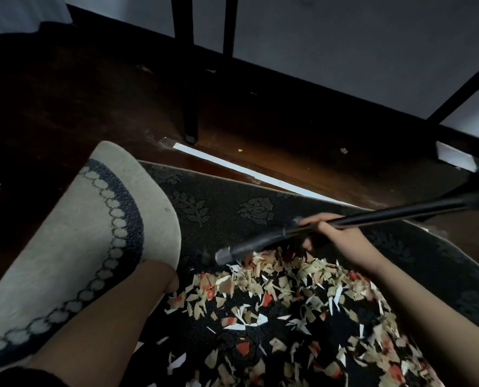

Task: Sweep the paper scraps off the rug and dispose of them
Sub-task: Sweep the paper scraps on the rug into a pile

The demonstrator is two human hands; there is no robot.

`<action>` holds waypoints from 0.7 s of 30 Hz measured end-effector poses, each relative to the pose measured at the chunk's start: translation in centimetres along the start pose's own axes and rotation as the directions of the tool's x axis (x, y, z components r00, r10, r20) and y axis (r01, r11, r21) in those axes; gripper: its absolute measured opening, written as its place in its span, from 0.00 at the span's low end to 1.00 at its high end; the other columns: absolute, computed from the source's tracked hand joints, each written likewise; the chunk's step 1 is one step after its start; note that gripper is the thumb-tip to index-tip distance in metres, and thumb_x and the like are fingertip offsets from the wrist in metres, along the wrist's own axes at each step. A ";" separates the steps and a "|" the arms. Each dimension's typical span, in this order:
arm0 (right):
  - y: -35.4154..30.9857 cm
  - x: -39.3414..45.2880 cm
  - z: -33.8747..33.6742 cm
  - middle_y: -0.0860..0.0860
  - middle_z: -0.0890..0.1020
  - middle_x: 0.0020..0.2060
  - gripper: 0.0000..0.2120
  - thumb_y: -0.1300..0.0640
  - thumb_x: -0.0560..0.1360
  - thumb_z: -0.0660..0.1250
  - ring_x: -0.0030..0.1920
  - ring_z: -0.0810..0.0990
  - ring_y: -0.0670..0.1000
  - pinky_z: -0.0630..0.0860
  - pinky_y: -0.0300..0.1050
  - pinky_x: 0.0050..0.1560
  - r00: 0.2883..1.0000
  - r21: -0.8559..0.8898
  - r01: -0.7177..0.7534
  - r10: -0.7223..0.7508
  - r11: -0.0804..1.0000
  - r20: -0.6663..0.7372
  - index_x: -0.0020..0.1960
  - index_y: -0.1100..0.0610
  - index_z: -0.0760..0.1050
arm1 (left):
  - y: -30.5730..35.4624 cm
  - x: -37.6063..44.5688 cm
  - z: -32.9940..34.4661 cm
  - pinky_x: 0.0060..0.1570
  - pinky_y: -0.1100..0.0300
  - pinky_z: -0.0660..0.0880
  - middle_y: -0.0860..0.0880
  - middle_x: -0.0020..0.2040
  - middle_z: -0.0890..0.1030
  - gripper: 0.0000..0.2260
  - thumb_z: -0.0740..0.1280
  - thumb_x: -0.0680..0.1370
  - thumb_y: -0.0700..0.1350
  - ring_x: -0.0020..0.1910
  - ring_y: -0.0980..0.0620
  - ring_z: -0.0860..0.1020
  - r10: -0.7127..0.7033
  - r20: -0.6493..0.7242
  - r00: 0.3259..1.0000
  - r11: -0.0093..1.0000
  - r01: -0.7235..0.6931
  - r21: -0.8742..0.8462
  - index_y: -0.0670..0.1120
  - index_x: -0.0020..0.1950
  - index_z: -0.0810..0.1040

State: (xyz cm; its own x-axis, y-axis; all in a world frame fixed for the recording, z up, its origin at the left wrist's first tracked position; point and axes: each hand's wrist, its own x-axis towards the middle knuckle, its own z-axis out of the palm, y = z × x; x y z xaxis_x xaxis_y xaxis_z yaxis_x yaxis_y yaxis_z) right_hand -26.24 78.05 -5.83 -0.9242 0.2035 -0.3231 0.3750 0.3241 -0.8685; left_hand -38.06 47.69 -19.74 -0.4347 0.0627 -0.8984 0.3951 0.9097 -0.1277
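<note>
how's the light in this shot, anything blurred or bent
Head view: dim room, floor near black, a bright strip glaring past the rug; wide-angle bend curves the edges; paper scraps look slightly smeared, and the right hand on the black handle stays fairly sharp.

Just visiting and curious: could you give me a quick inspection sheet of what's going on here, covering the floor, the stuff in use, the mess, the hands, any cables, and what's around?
Surface: dark patterned rug on a dark wood floor; its left edge is folded up, pale underside showing.
Job's things: paper scraps, beige, white and red, heaped on the rug; a dark broom handle lies across them.
Clutter: a white strip and a few stray bits on the floor.
Hands: right hand grips the handle; left hand holds up the folded rug, fingers hidden behind it.
Cables: nothing seen.
Surroundings: black furniture legs, pale wall.
</note>
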 end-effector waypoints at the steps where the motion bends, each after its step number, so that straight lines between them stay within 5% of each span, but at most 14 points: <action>1: -0.6 0.1 0.0 0.61 0.84 0.40 0.11 0.62 0.81 0.58 0.40 0.85 0.52 0.81 0.38 0.44 1.000 0.009 0.013 -0.013 1.000 -0.015 0.57 0.59 0.79 | 0.1 0.0 0.0 0.67 0.54 0.66 0.42 0.75 0.64 0.22 0.52 0.84 0.46 0.71 0.43 0.67 -0.003 -0.002 1.000 1.000 0.003 0.008 0.38 0.76 0.61; 5: -2.0 1.7 2.1 0.59 0.84 0.43 0.11 0.60 0.82 0.57 0.37 0.84 0.43 0.76 0.28 0.38 0.993 0.093 -0.018 0.028 0.996 -0.114 0.58 0.58 0.77 | -0.1 0.1 0.0 0.66 0.55 0.69 0.42 0.72 0.69 0.23 0.59 0.82 0.51 0.68 0.44 0.71 -0.009 -0.002 1.000 0.999 0.009 0.037 0.40 0.73 0.67; 13: 1.2 0.2 4.9 0.55 0.85 0.40 0.10 0.60 0.81 0.60 0.41 0.85 0.49 0.82 0.47 0.48 0.986 0.018 -0.147 0.148 0.989 -0.076 0.57 0.55 0.79 | 0.3 -0.1 -0.1 0.68 0.55 0.65 0.42 0.74 0.66 0.23 0.55 0.84 0.50 0.71 0.44 0.67 0.010 0.006 1.000 0.999 -0.011 0.042 0.39 0.75 0.64; 21: -1.2 -0.5 2.4 0.57 0.85 0.42 0.10 0.63 0.81 0.59 0.42 0.86 0.52 0.83 0.41 0.43 0.993 0.019 -0.049 0.051 0.999 -0.108 0.55 0.58 0.79 | 0.1 -0.1 0.0 0.66 0.55 0.67 0.43 0.74 0.67 0.23 0.59 0.82 0.52 0.70 0.44 0.69 0.017 0.011 1.000 0.999 -0.017 0.047 0.41 0.74 0.66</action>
State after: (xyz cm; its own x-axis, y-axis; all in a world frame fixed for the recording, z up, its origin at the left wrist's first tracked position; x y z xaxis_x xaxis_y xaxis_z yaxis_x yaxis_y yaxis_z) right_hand -26.38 75.30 -5.55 -0.8906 0.3182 -0.3248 0.4188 0.2959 -0.8585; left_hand -38.00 47.73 -19.68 -0.4193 0.0733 -0.9049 0.4399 0.8883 -0.1318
